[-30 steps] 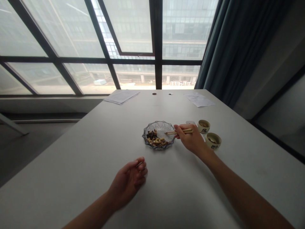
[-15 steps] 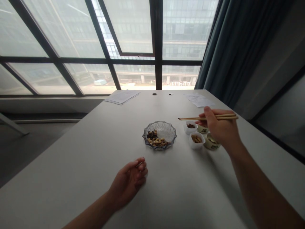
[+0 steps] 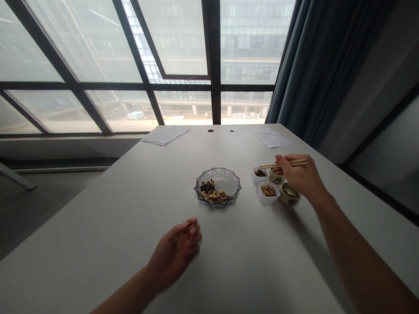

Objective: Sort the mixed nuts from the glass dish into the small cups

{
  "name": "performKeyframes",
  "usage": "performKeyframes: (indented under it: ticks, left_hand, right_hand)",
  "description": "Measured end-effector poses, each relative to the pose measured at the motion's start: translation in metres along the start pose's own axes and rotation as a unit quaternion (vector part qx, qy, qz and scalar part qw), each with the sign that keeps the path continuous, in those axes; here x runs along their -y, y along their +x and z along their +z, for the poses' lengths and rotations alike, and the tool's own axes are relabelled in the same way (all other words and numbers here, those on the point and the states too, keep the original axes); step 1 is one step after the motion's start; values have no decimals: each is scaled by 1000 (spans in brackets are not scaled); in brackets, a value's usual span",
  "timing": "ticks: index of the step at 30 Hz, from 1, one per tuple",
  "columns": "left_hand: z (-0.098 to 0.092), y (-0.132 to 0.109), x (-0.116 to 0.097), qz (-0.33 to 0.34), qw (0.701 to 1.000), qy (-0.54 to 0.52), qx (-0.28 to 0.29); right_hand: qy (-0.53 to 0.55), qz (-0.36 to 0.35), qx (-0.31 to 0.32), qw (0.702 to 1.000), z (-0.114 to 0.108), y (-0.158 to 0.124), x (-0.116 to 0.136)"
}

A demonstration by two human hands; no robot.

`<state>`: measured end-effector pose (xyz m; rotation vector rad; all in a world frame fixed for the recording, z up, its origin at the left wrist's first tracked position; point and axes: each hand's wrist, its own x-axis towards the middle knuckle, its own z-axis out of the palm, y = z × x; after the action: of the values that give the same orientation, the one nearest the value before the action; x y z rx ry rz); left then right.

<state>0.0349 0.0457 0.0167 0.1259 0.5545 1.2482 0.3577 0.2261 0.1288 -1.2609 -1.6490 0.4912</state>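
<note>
Hands first: what are they doing?

— Right hand [image 3: 298, 176] is pinching a pair of wooden chopsticks [image 3: 284, 164] between thumb and fingers and holding them over the small dishes at the table's right. Left hand [image 3: 175, 253] is resting on the white table [image 3: 98, 226], half-curled, and appears to be holding nothing.

— What could go wrong?

— Sticks are passing over a ceramic cup [image 3: 276, 176] with something red in it, and their tips are ending near a white dish of dark pieces [image 3: 260, 175]. A slip could be knocking either one, or tipping the white dish of nuts [image 3: 267, 192] crowded beside them. A loose grip could be dropping a morsel onto the table.

— Where's the glass plate [image 3: 229, 179]?

— It's sitting mid-table, well apart from both hands, with nuts and dark pieces [image 3: 212, 192] heaped on one side.

— What's hard to make out?

— Right hand is blocking part of a second ceramic cup [image 3: 290, 196]. I can't tell whether the tips are gripping anything, or how high they're riding above the dishes.
</note>
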Motion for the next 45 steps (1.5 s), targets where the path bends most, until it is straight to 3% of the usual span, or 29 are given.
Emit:
performKeyframes:
  ticks: [7, 13, 22, 29, 32, 41, 45]
  left_hand:
    - [-3, 1, 0, -4, 1000, -3, 7]
    - [-1, 0, 0, -4, 1000, 1, 4]
    - [-1, 1, 0, -2, 1000, 0, 8]
    - [0, 0, 1, 2, 1000, 0, 4]
    - [0, 0, 1, 1, 1000, 0, 1]
    - [1, 0, 1, -1, 1000, -1, -6]
    - [0, 0, 1, -1, 1000, 2, -3]
  right_hand:
    - [42, -20, -52, 998, -2, -1, 5]
    - [63, -46, -34, 996, 5, -8, 14]
    - [95, -55, 29, 994, 20, -21, 20]
    - [98, -34, 209, 972, 42, -36, 27]
    - [93, -31, 253, 962, 45, -39, 28]
    - [114, 0, 270, 956, 56, -41, 16]
    - [146, 7, 224, 964, 61, -42, 11]
